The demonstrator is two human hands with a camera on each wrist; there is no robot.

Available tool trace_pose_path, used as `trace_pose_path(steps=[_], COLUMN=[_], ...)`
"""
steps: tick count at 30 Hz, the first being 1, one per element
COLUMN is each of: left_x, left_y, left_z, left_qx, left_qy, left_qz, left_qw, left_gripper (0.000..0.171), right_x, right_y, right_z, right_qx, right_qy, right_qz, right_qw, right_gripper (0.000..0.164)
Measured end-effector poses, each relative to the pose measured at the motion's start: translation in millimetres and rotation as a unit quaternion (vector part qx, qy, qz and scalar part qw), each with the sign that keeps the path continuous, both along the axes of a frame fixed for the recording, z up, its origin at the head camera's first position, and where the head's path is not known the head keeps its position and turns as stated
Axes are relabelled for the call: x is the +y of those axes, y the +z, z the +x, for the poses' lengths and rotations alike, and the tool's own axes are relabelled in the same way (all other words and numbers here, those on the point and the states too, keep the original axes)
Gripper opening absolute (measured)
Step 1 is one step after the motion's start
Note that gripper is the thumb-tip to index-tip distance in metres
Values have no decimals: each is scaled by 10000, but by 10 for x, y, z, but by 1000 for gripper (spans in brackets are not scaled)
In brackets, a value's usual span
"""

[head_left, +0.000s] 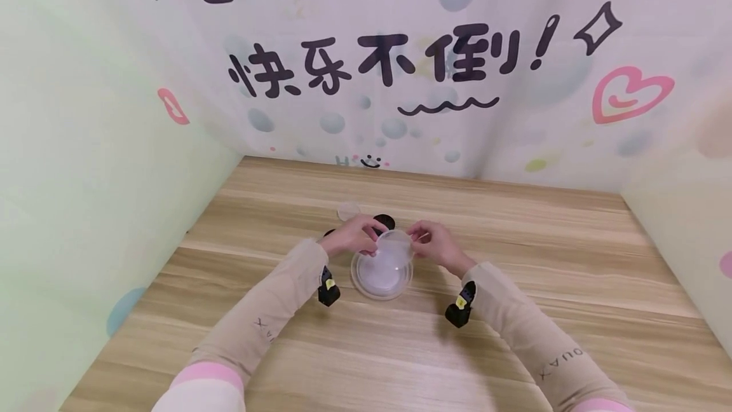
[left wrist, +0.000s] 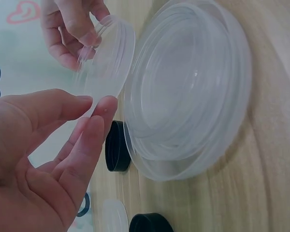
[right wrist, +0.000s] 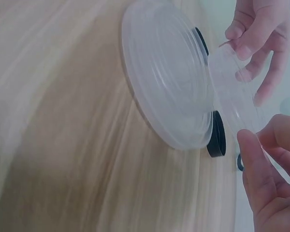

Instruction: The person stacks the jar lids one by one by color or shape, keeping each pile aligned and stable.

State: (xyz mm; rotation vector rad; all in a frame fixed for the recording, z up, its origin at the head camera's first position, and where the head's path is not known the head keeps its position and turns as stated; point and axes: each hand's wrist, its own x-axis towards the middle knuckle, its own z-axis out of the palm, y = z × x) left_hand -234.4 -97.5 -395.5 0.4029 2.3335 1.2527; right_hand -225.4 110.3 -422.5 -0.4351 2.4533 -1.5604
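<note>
The left hand (head_left: 359,236) and right hand (head_left: 436,245) pinch opposite edges of a clear round lid (left wrist: 108,60) above larger clear rounds (left wrist: 239,72), seemingly already nested, while black caps (left wrist: 117,147) and a clear disc (head_left: 347,210) lie unstacked beyond on the surface (head_left: 389,361).

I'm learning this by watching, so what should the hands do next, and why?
Probably tip the clear lid level and lower it onto the stack: the left hand and right hand hold it by opposite edges, it is tilted near the stack's far side, and the stack already looks nested.
</note>
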Motion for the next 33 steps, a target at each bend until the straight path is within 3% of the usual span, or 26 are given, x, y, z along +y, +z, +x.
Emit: trace_pose_path(steps=[8,13,19,23,30,33], left_x=[-84,-132,-199,-233,-278,-284], left_y=[-12,-59,-147,-175,-220,-239], left_z=[87,88,101,133,169,176], left_qx=[-177,-235,-183,-65,170,185], left_qy=[-65,-24,-43,-92,-250,-254], left_qz=[-273,-83,232,269,154,194], left_qw=[9995,9997,9996,9996,9994,9993], left_gripper=[45,40,34,33,33,33], right_x=[-69,-77,-132,-175,-142,-136], right_y=[-58,-66,78,141,-191,-189], right_z=[55,77,192,245,93,96], right_qx=[-185,-459,-523,-693,-548,-620], right_qy=[156,296,578,539,715,724], right_qz=[-190,-372,-533,-413,-476,-467], right_qw=[9995,9978,9955,9953,9948,9943], right_gripper=[24,25,25,27,26,26])
